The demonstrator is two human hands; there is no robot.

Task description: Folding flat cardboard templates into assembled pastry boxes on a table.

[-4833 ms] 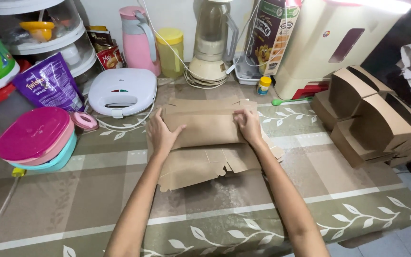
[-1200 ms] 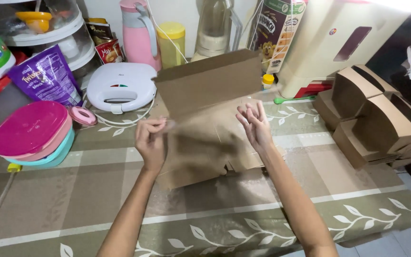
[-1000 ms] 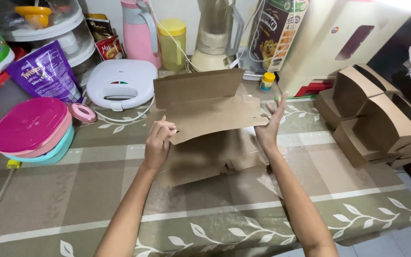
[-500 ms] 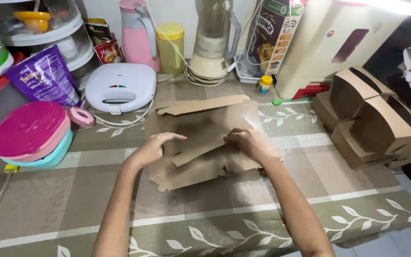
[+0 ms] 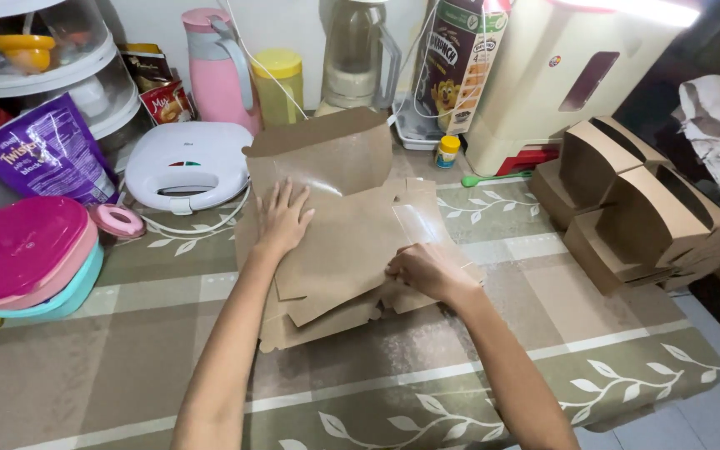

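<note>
A flat brown cardboard box blank (image 5: 339,250) with a clear window lies on the table in front of me, its far flap (image 5: 322,154) standing upright. My left hand (image 5: 282,217) rests flat, fingers spread, on the blank's left side just below that flap. My right hand (image 5: 422,268) is curled over the blank's right edge, pinching a side panel near the window.
The tablecloth (image 5: 168,367) is olive with leaf prints. Folded brown boxes (image 5: 639,217) are stacked at the right. A white sandwich maker (image 5: 187,164), pink jug (image 5: 214,67), blender (image 5: 356,58), beige dispenser (image 5: 577,75), purple pouch (image 5: 39,150) and pink bowls (image 5: 22,254) line the back and left.
The blank was pressed flat, then its far flap was lifted, laid down, and now stands up again. My left hand has moved up onto the panel; my right hand has shifted to the right edge.
</note>
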